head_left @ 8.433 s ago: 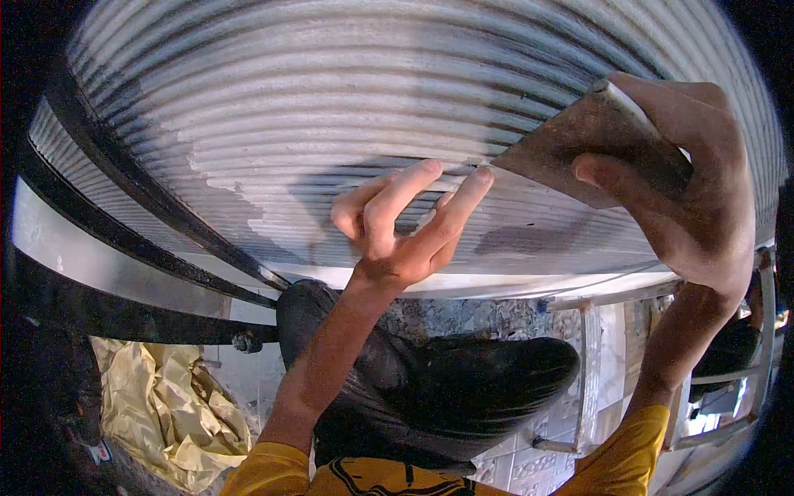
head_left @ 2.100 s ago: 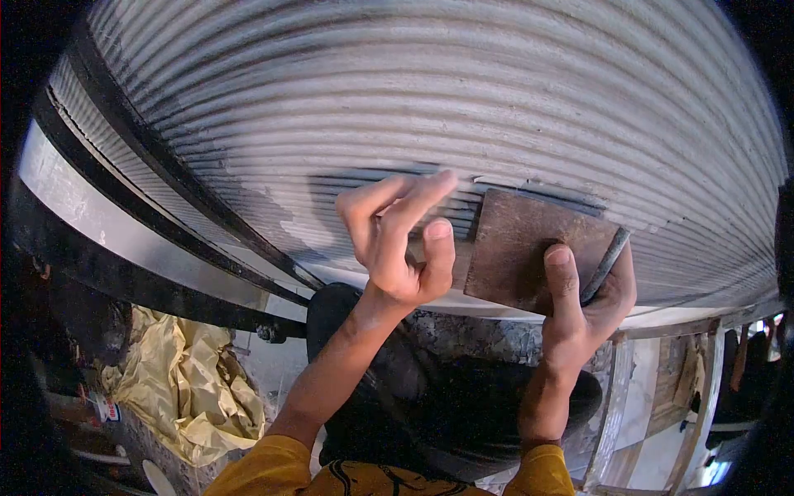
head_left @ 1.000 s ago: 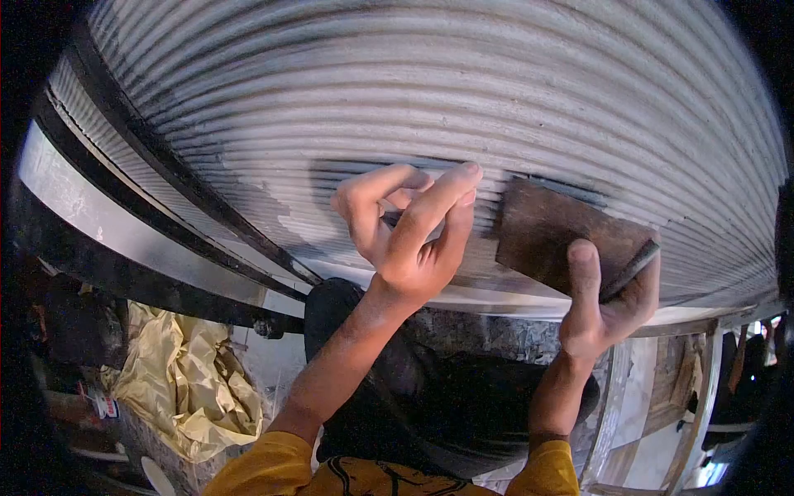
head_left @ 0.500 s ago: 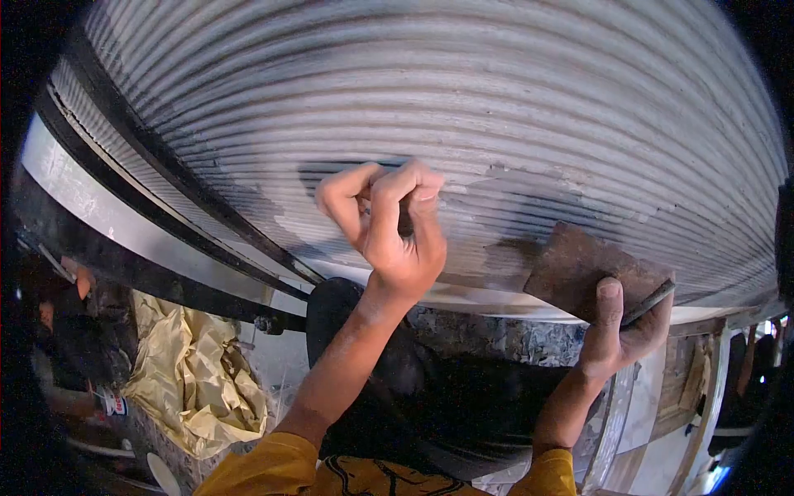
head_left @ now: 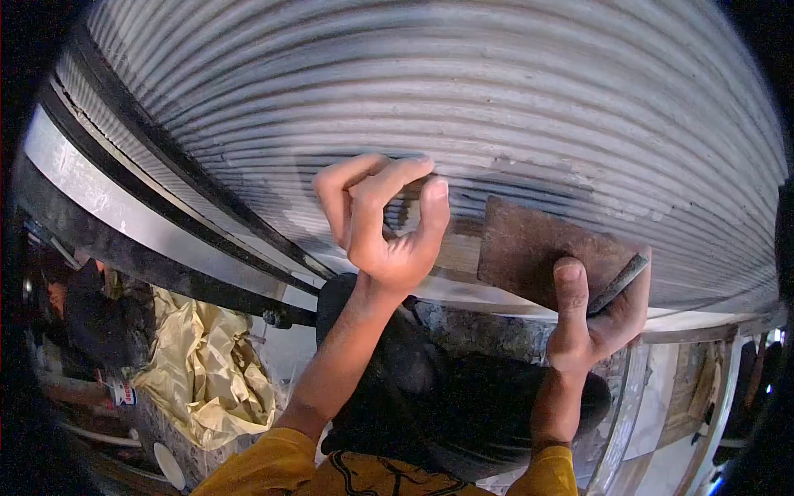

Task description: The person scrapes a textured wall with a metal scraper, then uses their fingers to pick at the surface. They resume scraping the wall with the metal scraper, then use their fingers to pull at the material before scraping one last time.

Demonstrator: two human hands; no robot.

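A large grey-white ribbed panel [head_left: 463,91] fills the upper view, with darker smeared patches near its lower edge. In front of those patches, my left hand [head_left: 385,215] is raised with fingers curled; thumb and forefinger tips are apart and nothing shows between them. My right hand [head_left: 600,310] grips a flat brown rectangular plate [head_left: 529,252] with a grey strip along its right edge. The thumb lies on the plate's near face and the other fingers are behind it. The plate stands close to the panel's lower ribs, right of my left hand.
Black rails [head_left: 157,277] run diagonally at the left. Crumpled gold sheeting [head_left: 207,372] lies at lower left, near a white round object [head_left: 169,465] and a small labelled container [head_left: 124,392]. A pale frame [head_left: 624,405] stands at lower right.
The plate in my right hand has moved left, nearer my left hand. My left thumb and forefinger have parted. The view has shifted slightly.
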